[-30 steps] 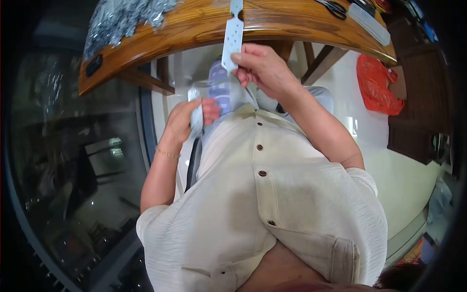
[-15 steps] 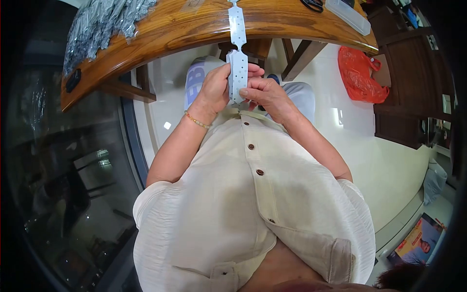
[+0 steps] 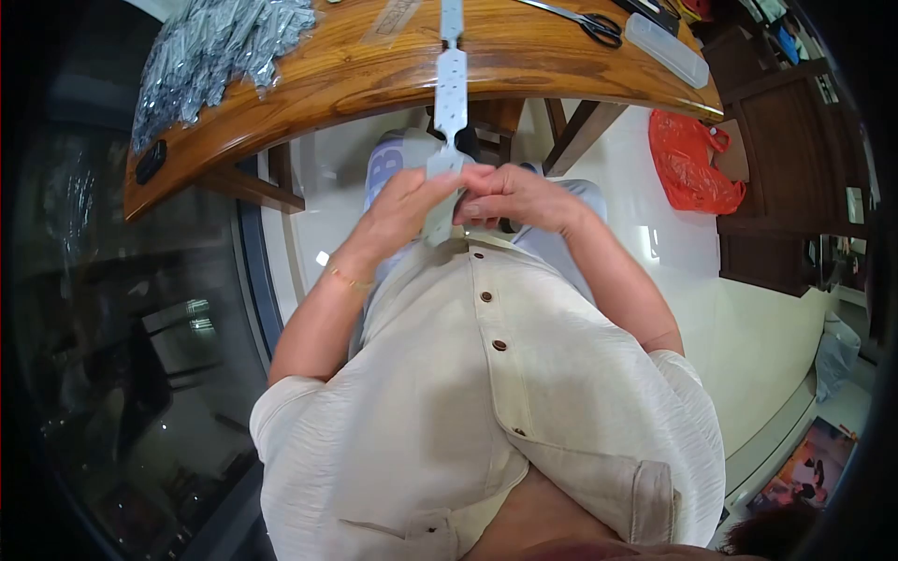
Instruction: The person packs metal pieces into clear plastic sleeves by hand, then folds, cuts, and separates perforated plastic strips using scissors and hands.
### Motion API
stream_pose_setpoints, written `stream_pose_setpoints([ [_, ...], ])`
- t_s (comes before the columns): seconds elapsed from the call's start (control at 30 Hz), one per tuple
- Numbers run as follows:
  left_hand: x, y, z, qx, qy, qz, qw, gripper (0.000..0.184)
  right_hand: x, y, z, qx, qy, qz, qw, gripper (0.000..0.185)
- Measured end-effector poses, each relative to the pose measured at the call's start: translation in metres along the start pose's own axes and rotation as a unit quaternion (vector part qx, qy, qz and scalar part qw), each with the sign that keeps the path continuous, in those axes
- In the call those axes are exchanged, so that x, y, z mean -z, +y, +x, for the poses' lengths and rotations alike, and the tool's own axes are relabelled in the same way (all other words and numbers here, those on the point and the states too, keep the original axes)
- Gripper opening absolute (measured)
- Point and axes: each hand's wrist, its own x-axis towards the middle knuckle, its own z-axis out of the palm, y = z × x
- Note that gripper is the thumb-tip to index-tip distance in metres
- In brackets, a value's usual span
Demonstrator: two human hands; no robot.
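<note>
A white patterned strip of flat tag-like panels, joined by narrow necks, runs off the wooden table's front edge down to my hands. My left hand is closed on its lower end, thumb across the face of a panel. That lower panel is smeared by motion. Close beside it on the right, my right hand has its fingers curled in, their tips meeting the left hand's fingers by the strip. What the right fingers hold, if anything, is hidden.
On the wooden table lie a heap of clear plastic packets, scissors, a clear plastic box and a small black object. A red plastic bag is on the floor at right.
My hands have come lower, toward my body, and the strip has moved down with them. The right thumb has left the panel's face, and the right fingers have curled in. The view has shifted slightly.
</note>
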Motion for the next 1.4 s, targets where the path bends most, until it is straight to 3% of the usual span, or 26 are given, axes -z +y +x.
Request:
stream_pose_setpoints([
  [0.03, 0.008, 0.001, -0.013, -0.042, -0.011, 0.062, 0.997, 0.040, 0.013, -0.003, 0.006, -0.017, -0.014, -0.007, 1.000, 0.028],
  [0.1, 0.028, 0.003, -0.050, 0.008, -0.003, 0.083, 0.996, 0.037, 0.035, -0.008, 0.023, -0.049, -0.043, -0.018, 0.998, 0.033],
  [0.17, 0.037, 0.008, -0.086, 0.063, 0.005, 0.120, 0.991, 0.034, 0.031, -0.043, 0.042, -0.038, 0.026, -0.032, 0.998, 0.039],
  [0.2, 0.038, 0.014, -0.103, 0.095, 0.009, 0.145, 0.985, 0.034, 0.030, -0.033, 0.062, 0.025, 0.043, 0.011, 0.999, 0.042],
  [0.33, 0.028, 0.015, -0.152, 0.193, -0.019, 0.203, 0.960, 0.033, -0.008, -0.038, 0.112, 0.008, 0.075, 0.129, 0.989, 0.028],
  [0.47, 0.045, -0.025, -0.180, 0.258, 0.071, 0.164, 0.950, 0.034, -0.037, -0.025, 0.109, 0.044, 0.091, 0.214, 0.972, 0.018],
  [0.57, 0.066, -0.044, -0.151, 0.291, 0.220, -0.027, 0.931, 0.036, -0.043, -0.028, 0.073, 0.035, 0.099, 0.249, 0.963, 0.018],
  [0.63, 0.063, -0.055, -0.105, 0.202, 0.225, -0.096, 0.948, 0.039, -0.045, -0.021, 0.052, 0.024, 0.096, 0.261, 0.960, 0.020],
  [0.7, 0.056, -0.058, -0.055, 0.207, 0.185, -0.183, 0.943, 0.041, -0.046, -0.012, 0.033, -0.008, 0.124, 0.234, 0.964, 0.021],
  [0.77, 0.040, -0.072, -0.008, 0.125, 0.149, -0.316, 0.929, 0.037, -0.043, 0.009, 0.020, -0.024, 0.154, 0.205, 0.966, 0.021],
  [0.87, 0.017, -0.048, 0.028, 0.099, 0.052, -0.371, 0.922, 0.038, -0.040, 0.018, 0.006, -0.021, 0.183, 0.149, 0.972, 0.021],
  [1.17, 0.005, -0.057, 0.037, 0.055, -0.013, -0.322, 0.945, 0.040, -0.039, 0.034, 0.006, -0.007, 0.183, 0.129, 0.975, 0.020],
  [1.4, 0.000, -0.049, 0.031, 0.063, -0.026, -0.382, 0.922, 0.050, -0.041, 0.032, 0.007, -0.007, 0.188, 0.129, 0.974, 0.020],
])
